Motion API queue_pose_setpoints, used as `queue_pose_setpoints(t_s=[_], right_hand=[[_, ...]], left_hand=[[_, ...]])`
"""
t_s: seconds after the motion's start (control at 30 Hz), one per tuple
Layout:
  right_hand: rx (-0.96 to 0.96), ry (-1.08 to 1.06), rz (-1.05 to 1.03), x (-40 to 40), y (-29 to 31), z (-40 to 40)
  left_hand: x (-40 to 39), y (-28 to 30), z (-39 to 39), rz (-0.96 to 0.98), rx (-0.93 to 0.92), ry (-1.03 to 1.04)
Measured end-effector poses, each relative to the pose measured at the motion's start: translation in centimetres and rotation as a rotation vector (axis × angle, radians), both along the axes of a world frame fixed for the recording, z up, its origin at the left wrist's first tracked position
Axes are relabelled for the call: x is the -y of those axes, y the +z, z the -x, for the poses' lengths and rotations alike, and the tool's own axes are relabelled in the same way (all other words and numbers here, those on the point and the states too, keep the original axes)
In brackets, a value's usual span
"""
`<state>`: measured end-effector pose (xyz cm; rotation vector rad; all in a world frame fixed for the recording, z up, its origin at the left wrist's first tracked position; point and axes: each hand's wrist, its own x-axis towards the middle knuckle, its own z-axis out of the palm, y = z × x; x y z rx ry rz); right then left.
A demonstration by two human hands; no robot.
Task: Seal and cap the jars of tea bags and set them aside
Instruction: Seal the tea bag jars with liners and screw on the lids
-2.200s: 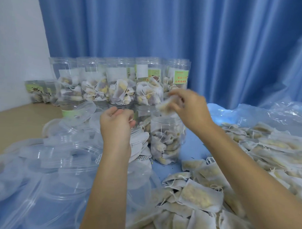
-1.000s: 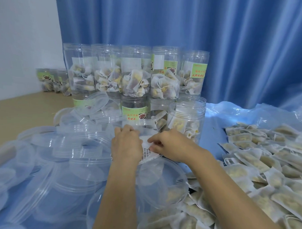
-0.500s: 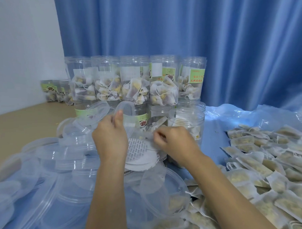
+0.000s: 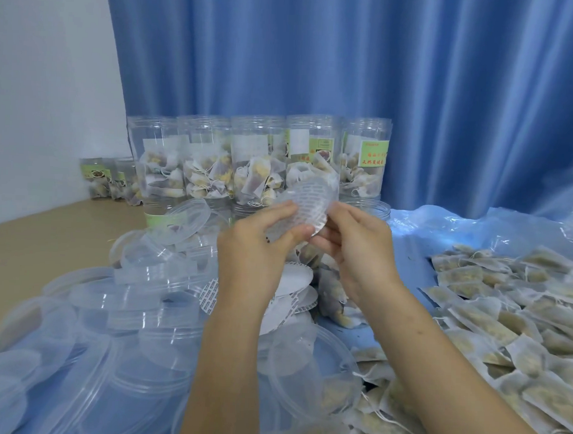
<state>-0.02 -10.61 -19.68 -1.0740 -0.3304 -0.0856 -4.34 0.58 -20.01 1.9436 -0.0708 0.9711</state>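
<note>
Both hands are raised at the middle of the view and pinch one round white seal disc (image 4: pixel 313 203) with printed lettering, held tilted between them. My left hand (image 4: pixel 258 245) pinches its lower left edge; my right hand (image 4: pixel 352 238) holds its lower right edge. Below the hands lies a stack of more seal discs (image 4: pixel 291 285). A row of clear jars with tea bags (image 4: pixel 257 164) stands behind, stacked on lower jars. An open jar (image 4: pixel 374 208) is mostly hidden behind my right hand.
Clear plastic lids (image 4: pixel 139 309) lie heaped at the left and front. Loose tea bags (image 4: pixel 503 308) cover the blue plastic sheet (image 4: pixel 440 228) at the right. More jars (image 4: pixel 101 178) stand by the white wall at far left. A blue curtain hangs behind.
My hands picked one seal disc off the stack and lifted it up in front of the jars. Earlier my right hand dropped a tea bag into the open jar.
</note>
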Motion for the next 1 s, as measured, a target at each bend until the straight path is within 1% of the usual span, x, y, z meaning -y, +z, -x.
queue_pose_setpoints(t_s=[0.07,0.17,0.23,0.33,0.4,0.5,0.57,0.63,0.7,0.73,0.8,0.83,0.87,0.9,0.93,1.0], right_hand=[[-0.076,0.095,-0.191,0.4,0.6,0.0],[-0.169,0.224,-0.350,0.8,1.1,0.1],[-0.155,0.285,-0.335,0.9,1.2,0.1],[-0.049,0.280,-0.235,0.7,0.9,0.1],[-0.042,0.307,-0.257,0.7,0.8,0.0],[-0.053,0.341,-0.318,0.6,0.8,0.0],[-0.042,0.301,-0.293,0.4,0.8,0.2],[0.026,0.248,-0.177,0.0,0.8,0.6],[0.142,0.132,0.057,-0.2,0.9,1.0],[0.249,0.024,0.231,-0.2,0.9,1.2],[0.579,-0.209,0.668,0.0,1.1,1.4],[0.727,-0.289,0.879,0.1,1.1,1.4],[0.833,-0.336,1.045,0.2,1.1,1.1],[0.881,-0.356,1.153,0.4,1.3,0.9],[0.872,-0.365,1.205,0.7,1.4,0.7],[0.818,-0.386,1.249,1.7,1.7,0.3]], left_hand=[[0.0,0.1,0.1,0.021,0.027,-0.067],[-0.3,0.1,0.1,0.081,0.010,-0.113],[-0.3,0.2,0.3,0.150,-0.032,-0.166],[-0.6,0.4,0.8,0.301,-0.097,-0.325],[-0.9,0.6,1.1,0.399,-0.121,-0.329],[-2.1,0.6,0.4,0.684,-0.093,-0.299],[-2.6,0.5,0.5,0.888,-0.103,-0.375],[-3.1,0.3,0.6,0.954,-0.108,-0.476],[-3.4,0.3,0.7,0.968,-0.075,-0.495],[-3.5,0.3,0.8,0.935,-0.064,-0.468],[-3.5,0.3,0.8,0.826,-0.070,-0.414],[-3.1,0.4,0.9,0.779,-0.083,-0.424],[-2.6,0.6,0.9,0.748,-0.099,-0.451],[-2.0,0.6,0.9,0.733,-0.112,-0.484],[-1.4,0.7,0.8,0.731,-0.125,-0.515],[-0.1,1.0,0.6,0.744,-0.147,-0.567]])
